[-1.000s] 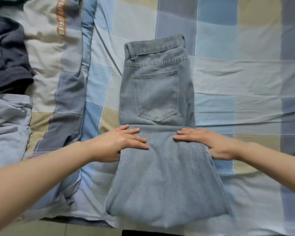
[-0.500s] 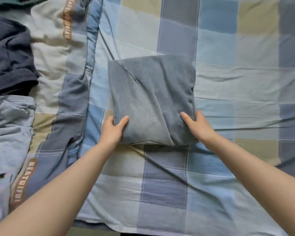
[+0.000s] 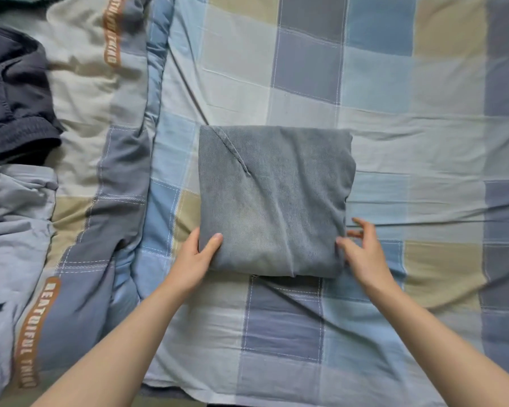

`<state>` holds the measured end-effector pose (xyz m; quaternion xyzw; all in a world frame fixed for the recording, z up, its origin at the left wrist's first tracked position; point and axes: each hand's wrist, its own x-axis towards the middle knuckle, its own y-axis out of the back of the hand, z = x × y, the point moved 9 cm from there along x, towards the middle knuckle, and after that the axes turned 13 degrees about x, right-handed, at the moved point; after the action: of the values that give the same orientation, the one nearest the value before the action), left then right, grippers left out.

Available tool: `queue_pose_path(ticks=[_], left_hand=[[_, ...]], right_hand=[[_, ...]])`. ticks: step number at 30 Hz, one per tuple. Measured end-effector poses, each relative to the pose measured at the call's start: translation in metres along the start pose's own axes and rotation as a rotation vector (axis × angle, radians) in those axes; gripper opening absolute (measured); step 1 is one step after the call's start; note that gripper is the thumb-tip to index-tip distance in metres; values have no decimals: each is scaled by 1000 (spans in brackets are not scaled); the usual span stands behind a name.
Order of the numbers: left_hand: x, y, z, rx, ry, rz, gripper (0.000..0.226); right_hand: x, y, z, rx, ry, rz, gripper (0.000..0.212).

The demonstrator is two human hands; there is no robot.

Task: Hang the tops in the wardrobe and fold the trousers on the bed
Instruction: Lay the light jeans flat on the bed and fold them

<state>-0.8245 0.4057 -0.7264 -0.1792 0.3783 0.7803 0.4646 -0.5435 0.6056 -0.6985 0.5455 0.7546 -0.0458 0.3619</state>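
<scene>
A pair of grey-blue jeans [image 3: 274, 198] lies folded into a squarish bundle in the middle of the checked bedsheet [image 3: 394, 83]. My left hand [image 3: 196, 258] grips the bundle's near left corner, thumb on top and fingers underneath. My right hand [image 3: 362, 251] is at the near right corner, its thumb touching the denim edge and its fingers spread loosely, just off the cloth.
A rumpled quilt [image 3: 100, 142] with orange lettering runs down the left side. On it lie a dark navy garment [image 3: 15, 95] and a light blue garment [image 3: 9, 230]. Bare sheet stretches to the right and toward me.
The jeans' lower half was folded up over the waist, making the square bundle. Since half a second ago my right hand has let go of the corner and spread its fingers.
</scene>
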Motion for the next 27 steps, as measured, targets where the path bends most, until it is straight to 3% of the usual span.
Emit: queue_pose_path(ticks=[3,7,9,11,14,16,18,19,22,27], left_hand=[[-1,-6,4,57,-26,24,48],[-1,6,10,123,-104,130,31],[-2,10,5,88,-44,161,21],[0,8,0,28,45,153,27],[4,3,-7,9,148,96,28],[7,5,-3,167,143,81,29],[14,22,8,442,109,189,26],[18,31,16,463,100,259,25],[40,38,32,166,216,246,57],[67,27,51,10,285,303,60]], right_hand=[[15,-11,-58,-129,215,136,44],[59,-27,-71,-256,71,220,56],[78,-26,-71,-410,82,185,53],[91,-22,-68,-455,109,134,54],[98,-21,-59,-290,79,66,52],[96,-17,-54,-163,20,97,52],[86,-10,-46,-106,-65,202,55],[81,-8,-42,-103,-100,236,59],[60,-18,-26,-119,-116,161,71],[56,-30,-16,47,-67,65,67]])
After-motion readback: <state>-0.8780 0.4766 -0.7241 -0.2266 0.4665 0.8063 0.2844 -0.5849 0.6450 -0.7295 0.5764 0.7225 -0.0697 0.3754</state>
